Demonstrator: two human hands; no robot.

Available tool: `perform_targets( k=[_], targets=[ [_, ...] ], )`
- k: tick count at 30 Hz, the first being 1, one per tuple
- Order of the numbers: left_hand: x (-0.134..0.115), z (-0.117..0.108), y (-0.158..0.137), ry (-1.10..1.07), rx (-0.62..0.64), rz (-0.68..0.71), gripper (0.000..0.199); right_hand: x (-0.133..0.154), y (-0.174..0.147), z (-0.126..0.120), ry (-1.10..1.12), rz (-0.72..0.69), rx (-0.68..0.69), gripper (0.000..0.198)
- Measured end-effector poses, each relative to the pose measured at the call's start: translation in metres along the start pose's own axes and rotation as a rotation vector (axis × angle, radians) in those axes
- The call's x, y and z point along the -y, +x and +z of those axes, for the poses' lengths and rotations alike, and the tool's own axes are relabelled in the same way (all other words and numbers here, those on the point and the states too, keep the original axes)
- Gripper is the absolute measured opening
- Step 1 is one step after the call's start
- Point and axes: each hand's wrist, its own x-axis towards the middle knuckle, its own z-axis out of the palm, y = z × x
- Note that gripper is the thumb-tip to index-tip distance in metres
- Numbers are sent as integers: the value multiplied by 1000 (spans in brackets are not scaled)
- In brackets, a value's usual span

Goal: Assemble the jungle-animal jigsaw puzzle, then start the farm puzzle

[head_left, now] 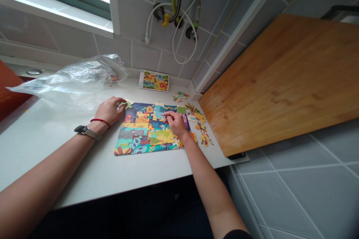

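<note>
My left hand (110,111) is at the upper left corner of a colourful animal jigsaw board (134,150), its fingers closed on a pale green puzzle piece (129,105). My right hand (176,123) is over the right half of the board. Its index finger is stretched out and its tip touches a blue elephant piece (158,110), while the other fingers curl under. Yellow pieces with a green crocodile (162,135) lie joined on the board's lower part. The hand and wrist hide some of the board's right side.
Several loose puzzle pieces (201,127) lie right of the board, with more (181,96) behind. A picture card (154,81) leans against the tiled wall. A crumpled clear plastic bag (81,74) lies at the back left. A wooden board (286,86) stands along the right side.
</note>
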Motion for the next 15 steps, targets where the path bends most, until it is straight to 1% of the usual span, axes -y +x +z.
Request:
perform_targets(
  k=[2, 4, 7, 9, 11, 12, 13, 14, 15],
  targets=[
    [-2, -1, -1, 52, 42, 30, 39, -1, -1, 2, -16, 17, 11, 31],
    [-4, -2, -2, 53, 55, 41, 42, 0, -1, 3, -33, 23, 23, 33],
    [-5, -3, -2, 90, 71, 55, 44, 2, 0, -7, -99, -26, 33, 31],
    [-4, -4, -1, 108, 73, 62, 44, 2, 1, -28, -189, -83, -36, 28],
    [-3, -4, -1, 110, 71, 71, 46, 0, 1, -61, -324, -88, -191, 27],
    [-3, -4, 0, 113, 72, 77, 46, -3, 0, -79, -425, -41, -271, 28],
    [-3, -4, 0, 121, 73, 85, 47, -5, -2, -98, -549, 39, -320, 27],
    [-4, -5, 0, 134, 73, 91, 48, -8, -3, -115, -685, 134, -333, 27],
    [-5, -4, 1, 149, 74, 98, 48, -11, -4, -131, -809, 217, -295, 31]
  ],
)
